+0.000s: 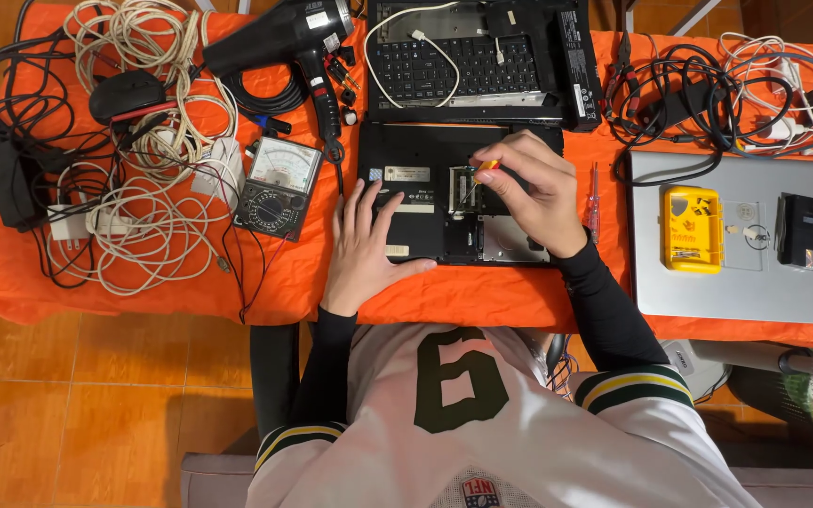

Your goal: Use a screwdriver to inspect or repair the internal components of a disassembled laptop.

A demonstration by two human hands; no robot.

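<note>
The person is sitting at a table [190, 292] covered in orange cloth, with a black laptop [425, 202] lying upside down in front of them, its underside opened up. The left hand [364, 246] is resting flat on the laptop's base, fingers spread wide and holding nothing, pressing down near the front left edge. The right hand [534, 188] is hovering over the open bay, its fingers pinched closed around a small screwdriver [475, 183] with an orange-yellow handle; the shaft is pointing down and to the left into the exposed compartment, and its tip is too small to tell exactly what it is touching.

Just beside the right hand, a red pen-like tool [594, 202] is lying on the cloth. Behind the laptop, a second dismantled black laptop with a keyboard [458, 66] is sitting with a white cable draped over it. To the left, an analog multimeter [278, 186] is lying near a tangle of white cables [148, 216], and a black heat gun [279, 38] is resting behind it. To the right, a closed silver laptop [708, 292] is carrying a yellow box [692, 229] and a black box [812, 233], well apart from both hands.
</note>
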